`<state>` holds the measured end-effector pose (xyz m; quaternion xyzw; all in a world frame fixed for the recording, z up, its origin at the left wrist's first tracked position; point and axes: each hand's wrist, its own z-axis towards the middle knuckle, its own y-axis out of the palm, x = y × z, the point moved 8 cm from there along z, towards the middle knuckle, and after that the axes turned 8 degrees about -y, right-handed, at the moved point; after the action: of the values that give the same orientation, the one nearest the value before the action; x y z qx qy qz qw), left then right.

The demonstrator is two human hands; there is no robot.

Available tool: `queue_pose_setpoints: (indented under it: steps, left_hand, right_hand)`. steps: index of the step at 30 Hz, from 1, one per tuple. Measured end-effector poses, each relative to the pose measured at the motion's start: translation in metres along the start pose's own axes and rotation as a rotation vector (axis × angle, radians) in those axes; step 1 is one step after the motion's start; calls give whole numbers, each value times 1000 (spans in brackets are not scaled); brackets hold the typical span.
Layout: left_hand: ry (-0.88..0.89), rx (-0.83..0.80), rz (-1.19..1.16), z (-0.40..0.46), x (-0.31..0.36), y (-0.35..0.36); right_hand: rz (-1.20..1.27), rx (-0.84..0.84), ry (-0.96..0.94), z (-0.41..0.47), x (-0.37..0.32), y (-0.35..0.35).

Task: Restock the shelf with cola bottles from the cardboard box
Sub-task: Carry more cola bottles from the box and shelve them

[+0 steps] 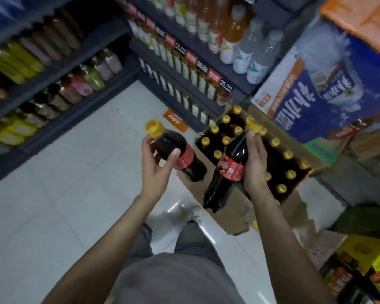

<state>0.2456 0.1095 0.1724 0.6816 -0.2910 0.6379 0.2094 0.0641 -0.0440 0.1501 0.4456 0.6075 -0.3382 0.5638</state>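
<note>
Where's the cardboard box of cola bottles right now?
Head view, right of centre: the cardboard box sits on the floor, below the right hand, beside the blue carton.

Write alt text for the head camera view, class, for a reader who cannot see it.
Seen from above, a person holds a dark cola bottle with a yellow cap in each hand: the left hand grips one bottle, the right hand another. Below stands an open brown cardboard box of matching bottles, on a pale tiled floor between dark drink shelves.

Each hand, left hand (157, 166) and right hand (256, 163), grips a cola bottle (178, 153) above the cardboard box (235, 218) of yellow-capped bottles (287, 163).
</note>
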Motion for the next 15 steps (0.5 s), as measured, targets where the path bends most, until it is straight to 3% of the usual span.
queue_pose_setpoints:
  steps: [4, 8, 11, 15]
  left_hand:
    - [-55, 367, -173, -6, -2, -121]
    - [-122, 627, -308, -27, -21, -252]
    - [-107, 735, -308, -54, -28, -348]
    - [-97, 822, -235, -95, -34, -473]
  right_hand:
    - [-156, -310, -64, -4, -3, 125]
    - [-235, -575, -149, -35, 0, 258]
    - [-293, -734, -214, -75, 5, 357]
    - [-272, -813, -243, -138, 16, 483]
